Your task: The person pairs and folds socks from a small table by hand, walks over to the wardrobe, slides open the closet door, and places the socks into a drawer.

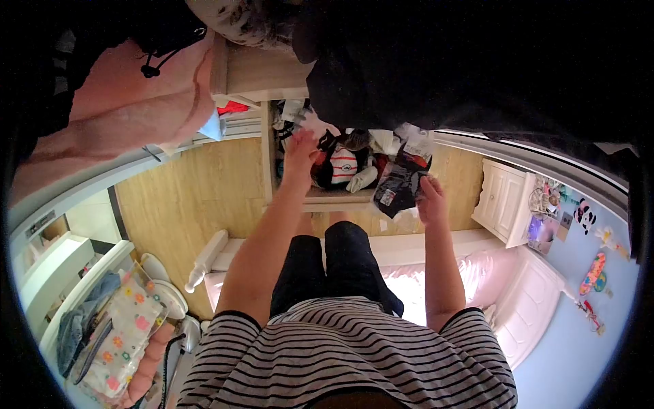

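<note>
An open wooden drawer (268,151) full of small clothes and packets lies in front of me. My right hand (430,195), by the drawer's front right corner, is closed on the edge of a clear plastic packet (397,189) with something dark inside. Over the drawer's left part reaches my left hand (302,144), its fingers blurred, beside a pale pink item (317,125). I cannot tell whether it grips anything. Between the hands lie a white cloth item with red stripes (343,165) and a pale rolled piece (362,178), possibly a sock.
Dark hanging clothes (436,61) fill the top of the view. A pink cloth (136,102) hangs at upper left. Behind my legs is a bed with a white headboard (531,307). A white cabinet (503,203) stands at right, and a flowered bag (119,334) sits at lower left.
</note>
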Demonstrator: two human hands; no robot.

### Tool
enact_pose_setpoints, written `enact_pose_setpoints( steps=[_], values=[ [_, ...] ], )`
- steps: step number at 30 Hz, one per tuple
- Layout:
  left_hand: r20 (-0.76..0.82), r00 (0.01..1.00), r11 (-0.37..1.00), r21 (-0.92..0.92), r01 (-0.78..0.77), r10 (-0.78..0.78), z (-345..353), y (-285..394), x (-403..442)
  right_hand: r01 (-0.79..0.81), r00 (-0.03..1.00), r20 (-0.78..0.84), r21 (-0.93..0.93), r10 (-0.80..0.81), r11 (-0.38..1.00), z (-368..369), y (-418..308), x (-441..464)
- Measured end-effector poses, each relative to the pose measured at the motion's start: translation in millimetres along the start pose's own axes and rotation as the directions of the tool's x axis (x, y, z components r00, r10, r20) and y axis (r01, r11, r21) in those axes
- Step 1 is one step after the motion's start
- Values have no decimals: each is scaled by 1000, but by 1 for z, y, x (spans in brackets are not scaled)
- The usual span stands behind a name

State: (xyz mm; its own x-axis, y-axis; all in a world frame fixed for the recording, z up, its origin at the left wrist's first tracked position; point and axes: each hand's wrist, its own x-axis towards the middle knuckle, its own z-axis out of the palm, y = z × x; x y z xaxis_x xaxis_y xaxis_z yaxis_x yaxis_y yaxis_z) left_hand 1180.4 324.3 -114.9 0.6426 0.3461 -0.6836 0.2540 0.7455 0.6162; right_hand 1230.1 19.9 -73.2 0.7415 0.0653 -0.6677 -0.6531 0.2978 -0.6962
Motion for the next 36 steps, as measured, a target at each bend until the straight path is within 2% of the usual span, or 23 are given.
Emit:
enact_pose_setpoints(
  steps=[1, 2, 3, 6, 8, 10, 11, 13, 16, 18, 19, 21, 24, 25, 28, 29, 31, 32, 33, 35, 36],
  values=[
    [17, 1000, 983, -181, 12, -9, 8, 13, 10, -26, 999, 22, 25, 26, 999, 5, 1, -4],
    [1, 1000, 963, -269, -10, 11, 18, 25, 24, -52, 998, 45, 47, 49, 998, 5, 1, -6],
    [-17, 999, 933, -358, -33, 29, 26, 34, 39, -129, 978, 187, 164, 97, 978, -15, 18, 6],
    [27, 999, 868, -497, -4, 21, 34, 44, 72, -175, 983, 83, 186, 162, 967, 18, 18, -7],
    [-23, 999, 866, -500, 8, -23, 33, 44, 81, -197, 967, 208, 257, 145, 946, 22, 22, -7],
    [21, 1000, 900, -437, -2, 13, 32, 42, 88, -244, 951, 261, 315, 163, 917, 27, 14, -12],
    [85, 994, 927, -374, -28, 64, 22, 37, 95, -215, 948, 294, 304, 123, 928, 19, 22, -5],
    [-13, 990, 816, -568, 110, -143, 62, 74, 54, -172, 973, 200, 310, 113, 935, 22, 21, -3],
    [30, 1000, 836, -549, 19, -3, 50, 61, 61, -92, 987, 153, 285, 49, 954, 34, 7, -13],
    [64, 998, 843, -537, 35, -1, 43, 54, 63, -69, 996, 76, 235, 52, 970, 51, -12, -26],
    [80, 997, 846, -531, 43, -1, 39, 49, 62, -67, 994, 98, 257, 43, 964, 49, -16, -29],
    [-34, 996, 855, -515, 57, -87, 25, 34, 54, -67, 990, 142, 301, 25, 951, 40, -23, -36],
    [-129, 983, 883, -466, 54, -128, 5, 13, 32, -62, 991, 130, 287, 25, 956, 45, -34, -47],
    [-146, 981, 894, -444, 53, -131, -1, 6, 22, 13, 996, 83, 313, -40, 950, 51, -36, -54],
    [-148, 980, 830, -558, 30, -135, -7, -2, -18, -53, 988, 152, 229, 18, 972, 47, -44, -81],
    [-175, 966, 808, -587, 54, -192, -13, -7, -26, -81, 988, 148, 192, 53, 978, 53, -53, -96],
    [-226, 925, 757, -647, 93, -306, -39, -29, -33, -68, 955, 297, 195, 7, 978, 66, -68, -121],
    [80, 979, 713, -675, 193, -189, -71, -54, -27, -62, 929, 370, 197, -16, 978, 72, -72, -129],
    [374, 926, 681, -667, 302, -44, -112, -85, -13, -70, 936, 352, 244, -21, 967, 78, -73, -136],
    [448, 894, 668, -657, 349, -26, -115, -88, -22, -23, 972, 232, 271, -42, 962, 81, -64, -122],
    [242, 957, 681, -674, 285, -161, -78, -60, -45, 2, 984, 171, 280, -52, 960, 81, -59, -109]
  ],
)
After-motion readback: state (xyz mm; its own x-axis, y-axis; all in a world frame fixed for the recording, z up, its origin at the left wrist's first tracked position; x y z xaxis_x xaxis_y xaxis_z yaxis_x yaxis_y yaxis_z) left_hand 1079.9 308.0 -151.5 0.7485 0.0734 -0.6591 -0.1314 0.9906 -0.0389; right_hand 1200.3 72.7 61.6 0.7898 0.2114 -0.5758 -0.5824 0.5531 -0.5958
